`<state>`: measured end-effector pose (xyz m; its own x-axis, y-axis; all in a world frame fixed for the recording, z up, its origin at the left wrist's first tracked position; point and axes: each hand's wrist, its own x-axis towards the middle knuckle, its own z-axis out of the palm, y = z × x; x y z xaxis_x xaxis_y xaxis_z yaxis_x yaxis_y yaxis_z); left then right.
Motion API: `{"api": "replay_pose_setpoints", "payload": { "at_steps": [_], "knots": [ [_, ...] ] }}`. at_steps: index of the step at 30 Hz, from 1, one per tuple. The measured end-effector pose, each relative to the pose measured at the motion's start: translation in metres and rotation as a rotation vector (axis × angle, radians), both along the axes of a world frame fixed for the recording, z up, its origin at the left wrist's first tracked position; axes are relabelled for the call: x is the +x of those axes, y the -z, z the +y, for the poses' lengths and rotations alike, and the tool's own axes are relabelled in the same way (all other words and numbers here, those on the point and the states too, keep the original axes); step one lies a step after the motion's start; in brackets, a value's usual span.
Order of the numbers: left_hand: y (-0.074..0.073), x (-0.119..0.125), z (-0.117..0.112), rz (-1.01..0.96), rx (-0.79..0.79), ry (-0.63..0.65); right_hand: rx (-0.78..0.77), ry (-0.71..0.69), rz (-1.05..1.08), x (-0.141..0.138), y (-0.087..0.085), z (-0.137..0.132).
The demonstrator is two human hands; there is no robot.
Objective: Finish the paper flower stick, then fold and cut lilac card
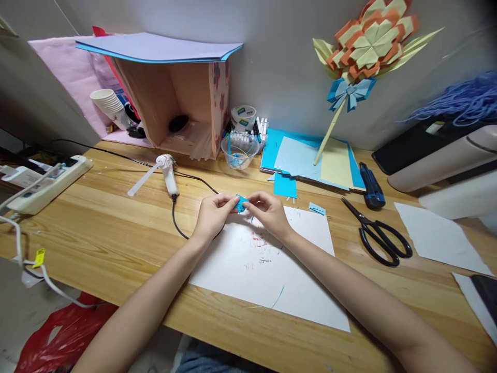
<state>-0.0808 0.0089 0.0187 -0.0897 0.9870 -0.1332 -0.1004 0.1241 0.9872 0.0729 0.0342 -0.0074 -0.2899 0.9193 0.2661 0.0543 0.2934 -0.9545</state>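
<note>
Between my two hands is a small folded piece of blue paper. My left hand pinches its left side between thumb and fingers, while my right hand grips the right side the same way. Both hands are over the far edge of a white sheet marked with coloured pen strokes. Just beyond my right hand lies a flat blue paper square. A small folded light-blue strip rests at the sheet's far right corner. The exact folds in the held piece are partly covered by my fingers.
Black-handled scissors and a box cutter lie to the right. Behind are stacked coloured papers, a paper flower, a plastic cup and an open box. At left are a white handheld fan with its cable and a power strip.
</note>
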Motion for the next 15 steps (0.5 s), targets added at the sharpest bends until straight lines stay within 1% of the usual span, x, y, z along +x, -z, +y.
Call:
{"api": "replay_pose_setpoints", "payload": {
  "at_steps": [2, 5, 15],
  "knots": [
    [0.0012, 0.0004, -0.0002, 0.004, 0.008, 0.013, -0.063, -0.008, 0.026, -0.0005, 0.0009, 0.0006],
    [0.0020, 0.0003, -0.0001, 0.001, -0.001, 0.027, -0.100, -0.012, 0.048, -0.0005, 0.0007, 0.0012],
    [0.0012, 0.0007, -0.0016, 0.059, 0.047, 0.026, -0.113, -0.018, 0.078, -0.0005, 0.0016, 0.0038]
  ]
}}
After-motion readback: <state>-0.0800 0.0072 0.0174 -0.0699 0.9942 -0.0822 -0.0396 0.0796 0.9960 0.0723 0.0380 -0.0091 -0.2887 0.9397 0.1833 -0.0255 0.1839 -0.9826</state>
